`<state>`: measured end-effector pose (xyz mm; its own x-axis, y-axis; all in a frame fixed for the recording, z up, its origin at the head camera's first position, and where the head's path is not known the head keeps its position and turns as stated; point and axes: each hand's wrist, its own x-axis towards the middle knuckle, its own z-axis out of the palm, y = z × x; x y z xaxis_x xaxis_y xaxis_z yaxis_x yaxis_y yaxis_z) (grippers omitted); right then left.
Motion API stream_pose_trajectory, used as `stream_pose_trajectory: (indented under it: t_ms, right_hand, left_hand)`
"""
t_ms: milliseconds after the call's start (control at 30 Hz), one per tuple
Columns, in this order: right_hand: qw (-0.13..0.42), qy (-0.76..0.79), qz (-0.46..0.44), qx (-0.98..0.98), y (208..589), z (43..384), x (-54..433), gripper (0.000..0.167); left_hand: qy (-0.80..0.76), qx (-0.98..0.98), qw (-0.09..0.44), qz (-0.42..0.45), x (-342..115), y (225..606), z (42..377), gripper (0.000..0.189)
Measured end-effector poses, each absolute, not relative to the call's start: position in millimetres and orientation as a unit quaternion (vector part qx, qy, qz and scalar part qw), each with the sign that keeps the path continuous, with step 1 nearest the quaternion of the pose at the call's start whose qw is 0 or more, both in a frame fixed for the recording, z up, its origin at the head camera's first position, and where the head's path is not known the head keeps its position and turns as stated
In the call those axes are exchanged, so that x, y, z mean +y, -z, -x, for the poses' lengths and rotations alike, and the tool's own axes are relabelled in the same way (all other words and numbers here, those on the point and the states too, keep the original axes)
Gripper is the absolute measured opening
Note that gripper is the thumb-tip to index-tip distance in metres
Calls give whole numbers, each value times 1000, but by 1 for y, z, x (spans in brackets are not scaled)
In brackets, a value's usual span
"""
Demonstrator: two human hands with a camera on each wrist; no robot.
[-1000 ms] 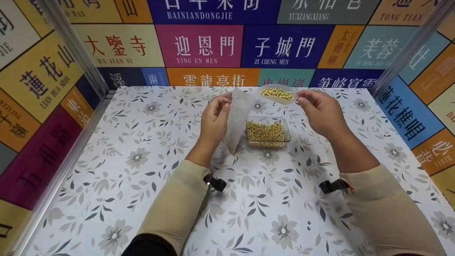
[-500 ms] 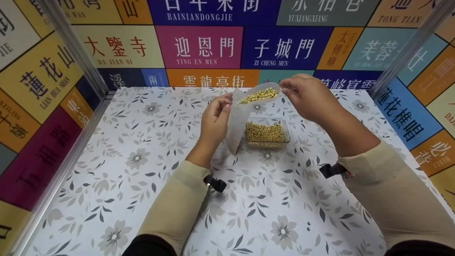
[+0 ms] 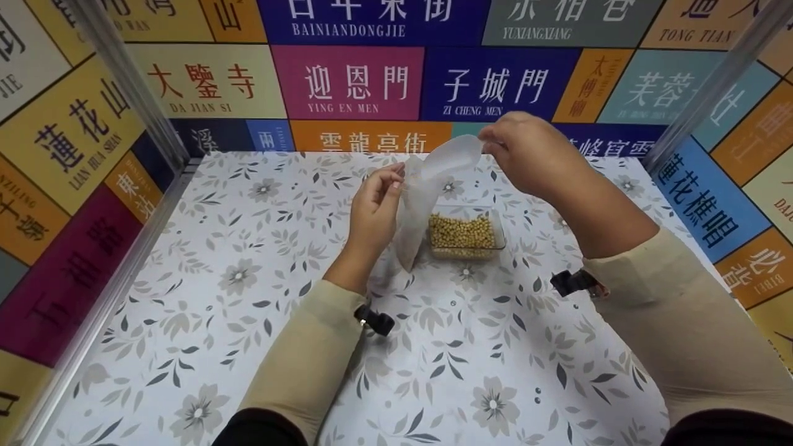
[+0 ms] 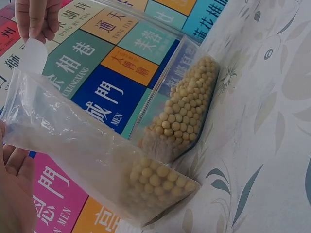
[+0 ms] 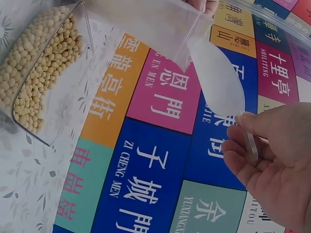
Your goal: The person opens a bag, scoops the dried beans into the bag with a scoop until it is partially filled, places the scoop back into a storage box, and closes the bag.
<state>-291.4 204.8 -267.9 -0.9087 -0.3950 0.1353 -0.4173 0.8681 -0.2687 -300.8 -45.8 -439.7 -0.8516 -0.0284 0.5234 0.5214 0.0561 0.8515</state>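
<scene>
My left hand (image 3: 375,201) pinches the top edge of a translucent zip-top bag (image 3: 416,201), whose lower corner reaches the table. Yellowish soybeans (image 4: 153,179) fill the bag's bottom in the left wrist view. By its handle, my right hand (image 3: 536,155) holds a white translucent scoop (image 3: 455,155). The scoop tilts down to the left with its tip at the bag's mouth. No beans show in its bowl (image 5: 216,77) in the right wrist view. Right beside the bag stands a clear rectangular container (image 3: 468,252) with more soybeans (image 3: 461,230) in it.
A white tablecloth (image 3: 272,347) with grey flowers and leaves covers the table. Panels with coloured signs (image 3: 353,80) rise behind it and at both sides, with metal posts (image 3: 139,93) at the corners. Small black cameras (image 3: 376,321) sit on both wrists.
My right hand has moved left and up, bringing the scoop from beyond the container to the bag's mouth and tipping it. The soybeans it carried have left it. My left hand and the bag stay put.
</scene>
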Motion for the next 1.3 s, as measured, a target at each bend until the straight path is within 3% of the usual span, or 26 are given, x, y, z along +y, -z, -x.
stream_pose_trajectory:
  t_ms: [767, 1300]
  right_hand:
    - [41, -233, -129, -963, 311, 277, 269, 41]
    - [-6, -176, -148, -973, 357, 282, 288, 33]
  left_hand:
    - [674, -687, 205, 178, -46, 440, 300, 16]
    - [669, -695, 200, 172, -46, 440, 299, 16]
